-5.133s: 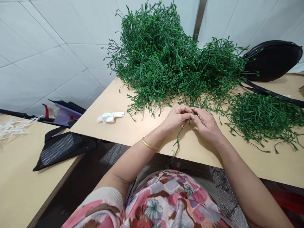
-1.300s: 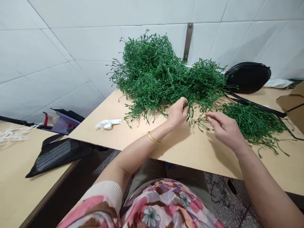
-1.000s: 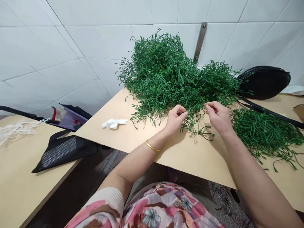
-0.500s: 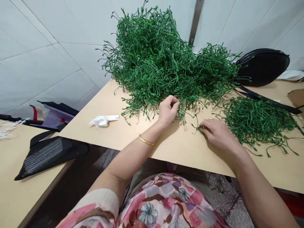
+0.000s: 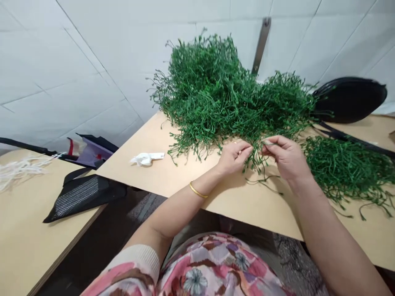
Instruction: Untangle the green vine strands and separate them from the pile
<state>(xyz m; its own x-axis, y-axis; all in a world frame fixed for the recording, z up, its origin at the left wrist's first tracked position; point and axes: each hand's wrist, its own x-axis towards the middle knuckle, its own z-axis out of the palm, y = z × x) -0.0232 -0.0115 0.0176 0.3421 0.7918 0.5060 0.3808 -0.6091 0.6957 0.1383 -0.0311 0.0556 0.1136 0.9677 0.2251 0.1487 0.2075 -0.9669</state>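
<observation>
A large heap of thin green artificial plant stems (image 5: 216,94) lies on the pale wooden table (image 5: 173,185) against the wall. My left hand (image 5: 234,157) is at the heap's front edge, its fingertips pinched on a green stem. My right hand (image 5: 286,158) is raised close beside it, with finger and thumb pinching a green stem near their tips. Loose strands hang between my hands and trail onto the table. To the right lies a smaller green heap (image 5: 347,172). A gold bangle (image 5: 197,190) circles my left wrist.
A crumpled white tissue (image 5: 146,158) lies left of my hands. A black oval bag (image 5: 348,100) and black strap (image 5: 348,137) sit at back right. A lower table (image 5: 27,230) holds white fibres (image 5: 18,170), a black mesh bag (image 5: 78,196) and purple wrapping (image 5: 91,152).
My right hand has risen from the table and moved toward my left hand. Both hands now pinch stems at the heap's front edge. The view has shifted slightly.
</observation>
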